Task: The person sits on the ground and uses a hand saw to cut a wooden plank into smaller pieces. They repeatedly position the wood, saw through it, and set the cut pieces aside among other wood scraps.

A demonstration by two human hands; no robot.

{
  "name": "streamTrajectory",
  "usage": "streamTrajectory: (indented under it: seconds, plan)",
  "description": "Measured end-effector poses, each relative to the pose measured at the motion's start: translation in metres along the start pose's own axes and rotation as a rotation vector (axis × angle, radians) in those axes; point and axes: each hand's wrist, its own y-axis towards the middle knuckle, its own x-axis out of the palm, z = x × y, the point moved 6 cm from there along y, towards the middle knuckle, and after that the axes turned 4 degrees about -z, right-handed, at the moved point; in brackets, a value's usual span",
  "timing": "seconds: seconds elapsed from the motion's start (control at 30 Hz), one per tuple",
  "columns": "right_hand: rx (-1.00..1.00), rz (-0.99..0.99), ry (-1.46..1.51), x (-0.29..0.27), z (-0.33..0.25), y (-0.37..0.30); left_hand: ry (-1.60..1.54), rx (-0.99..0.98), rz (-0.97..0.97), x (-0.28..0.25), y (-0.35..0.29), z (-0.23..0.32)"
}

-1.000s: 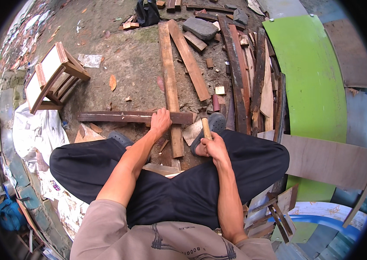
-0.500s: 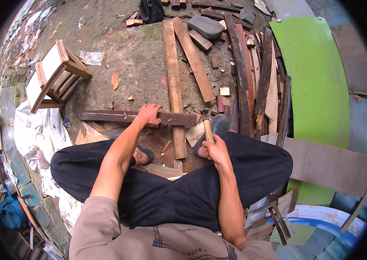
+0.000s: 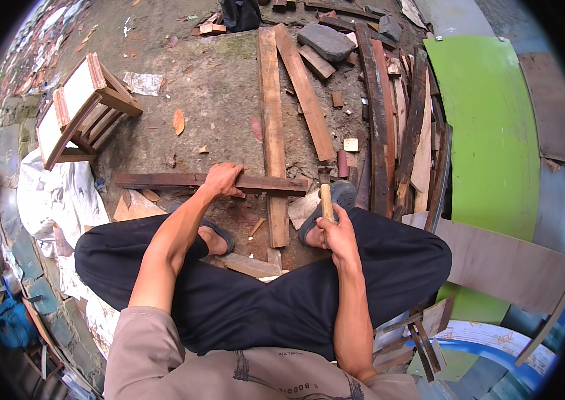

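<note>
My left hand (image 3: 224, 180) grips a dark brown wooden plank (image 3: 176, 181) from above, fingers wrapped over its far edge. The plank lies crosswise before me, its right part resting over a longer, lighter board (image 3: 272, 127) that runs away from me. In my right hand (image 3: 337, 233) is a hammer (image 3: 326, 200), held by its pale wooden handle above my right shoe (image 3: 342, 195). Its small dark head points away from me, right of the plank's end.
Another loose board (image 3: 306, 93) lies beyond, near a grey stone block (image 3: 326, 42). Long timber strips (image 3: 379, 107) are heaped on the right, beside a green panel (image 3: 489, 133). A small wooden stool (image 3: 86, 107) lies tipped at the left, behind white cloth (image 3: 56, 200).
The hammer has tilted, so its head now shows beyond the handle. The dark plank has turned slightly under my left hand, showing its narrower edge and shifting a little.
</note>
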Motion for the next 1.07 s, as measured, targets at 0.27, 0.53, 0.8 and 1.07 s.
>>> streamTrajectory:
  seconds: [0.27, 0.53, 0.8, 1.07]
  plan:
    - [0.022, -0.256, 0.287, 0.007, 0.000, -0.010, 0.101, -0.185, 0.441, -0.008, -0.011, 0.008]
    - [0.232, -0.575, 0.473, 0.052, 0.012, -0.016, 0.039, -0.223, 0.320, 0.011, -0.008, 0.008]
    - [0.284, -0.962, 0.775, 0.108, 0.010, 0.045, 0.123, -0.297, 0.285, 0.035, -0.039, 0.002]
    - [0.433, -0.957, 0.949, 0.082, -0.010, 0.097, 0.065, -0.264, 0.175, 0.029, -0.050, -0.006]
